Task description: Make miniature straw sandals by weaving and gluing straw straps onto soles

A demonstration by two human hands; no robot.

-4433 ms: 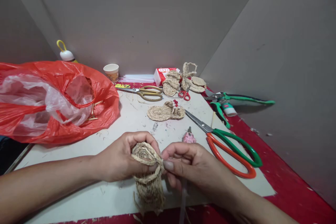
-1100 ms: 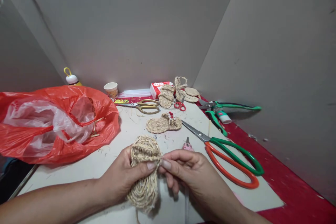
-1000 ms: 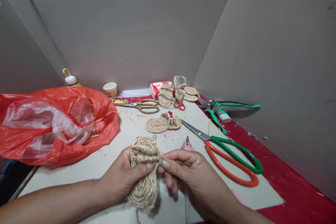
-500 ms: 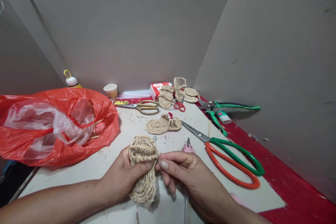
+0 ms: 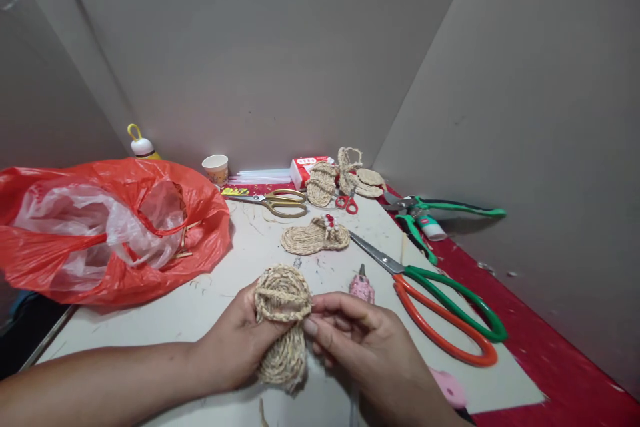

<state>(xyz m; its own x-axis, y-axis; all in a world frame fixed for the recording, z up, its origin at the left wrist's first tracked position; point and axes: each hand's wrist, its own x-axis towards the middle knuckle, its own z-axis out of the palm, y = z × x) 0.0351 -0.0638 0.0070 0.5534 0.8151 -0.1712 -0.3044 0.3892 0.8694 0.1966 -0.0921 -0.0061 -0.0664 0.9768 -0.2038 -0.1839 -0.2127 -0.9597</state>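
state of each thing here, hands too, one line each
Held straw sandal: strap raised
Left hand: gripping that sandal
Right hand: fingertips at its right edge, grip unclear
Beaded straw sandal: lying flat
Orange-and-green-handled scissors: blades closed
Gold-handled scissors: blades closed
Red-handled scissors: blades unclear
Pruning shears: handles spread
Pink glue gun: lying, partly hidden
Red plastic bag: crumpled, open
Paper cup: upright, uncovered
Bottle: capped

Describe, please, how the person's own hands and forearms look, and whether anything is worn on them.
The left hand and the right hand wear no gloves, and no ring shows. The left forearm and the right forearm are bare, without sleeve, watch or bracelet in view.
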